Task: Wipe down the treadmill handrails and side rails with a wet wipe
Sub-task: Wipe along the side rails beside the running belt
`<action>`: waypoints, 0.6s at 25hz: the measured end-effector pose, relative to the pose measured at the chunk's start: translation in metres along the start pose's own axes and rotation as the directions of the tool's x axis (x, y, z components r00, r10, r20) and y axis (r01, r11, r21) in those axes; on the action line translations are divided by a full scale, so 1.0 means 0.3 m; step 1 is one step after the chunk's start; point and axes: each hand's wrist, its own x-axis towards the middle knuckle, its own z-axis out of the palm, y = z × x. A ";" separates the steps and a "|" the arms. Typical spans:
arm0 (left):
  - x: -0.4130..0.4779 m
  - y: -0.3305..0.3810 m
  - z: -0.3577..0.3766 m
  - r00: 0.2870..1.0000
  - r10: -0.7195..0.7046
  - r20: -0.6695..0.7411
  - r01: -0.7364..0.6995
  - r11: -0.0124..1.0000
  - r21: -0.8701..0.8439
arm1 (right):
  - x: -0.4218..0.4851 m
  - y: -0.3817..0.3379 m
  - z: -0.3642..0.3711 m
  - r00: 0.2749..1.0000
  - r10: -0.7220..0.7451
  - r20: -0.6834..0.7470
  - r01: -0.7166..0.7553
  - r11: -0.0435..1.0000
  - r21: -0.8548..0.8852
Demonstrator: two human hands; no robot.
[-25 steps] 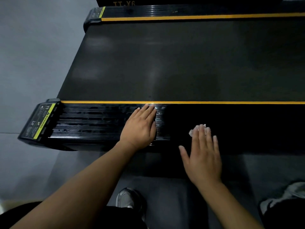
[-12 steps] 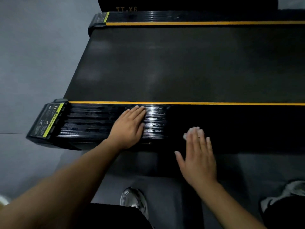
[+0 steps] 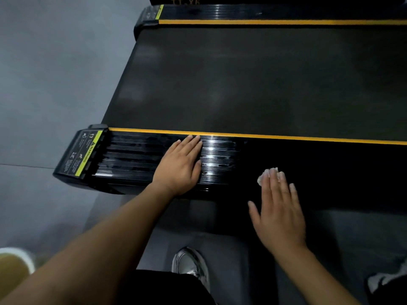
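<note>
The near side rail (image 3: 132,159) of the treadmill is black, ribbed and glossy, with wet streaks on its left part. My left hand (image 3: 179,166) lies flat on it with straight fingers, holding nothing. To its right, my right hand (image 3: 278,214) presses a crumpled white wet wipe (image 3: 271,175) onto the darker stretch of the same rail with straight fingers; only the wipe's edge shows past my fingertips. A yellow stripe (image 3: 286,138) runs between the rail and the black belt (image 3: 253,80). The far side rail (image 3: 220,12) lies at the top.
The rail's left end cap (image 3: 80,156) carries a yellow-green warning label. Grey floor (image 3: 44,84) lies left of the treadmill. My shoe (image 3: 191,265) stands on the floor below the rail, another shoe (image 3: 387,280) shows at lower right, and a pale object (image 3: 13,265) sits at lower left.
Both hands have slid a little leftward along the near rail, the right one carrying the wipe with it. The view has also shifted slightly.
</note>
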 end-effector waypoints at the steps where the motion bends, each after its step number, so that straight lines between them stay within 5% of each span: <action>1: 0.001 0.001 0.002 1.000 0.000 -0.003 0.000 1.000 -0.003 | 0.012 -0.010 -0.002 1.000 0.020 0.013 -0.020 1.000 0.006; 6: 0.002 0.008 0.000 1.000 -0.007 -0.009 0.006 1.000 -0.020 | 0.136 -0.329 0.050 0.964 -0.263 0.045 0.256 0.960 0.113; 12: 0.000 0.007 -0.003 1.000 0.007 -0.015 -0.007 1.000 -0.006 | 0.090 -0.075 0.002 0.998 0.002 0.057 -0.004 0.999 0.039; 15: -0.001 0.007 0.002 1.000 0.005 -0.022 -0.005 1.000 -0.023 | 0.162 -0.199 0.010 0.994 -0.052 0.094 0.043 0.994 0.097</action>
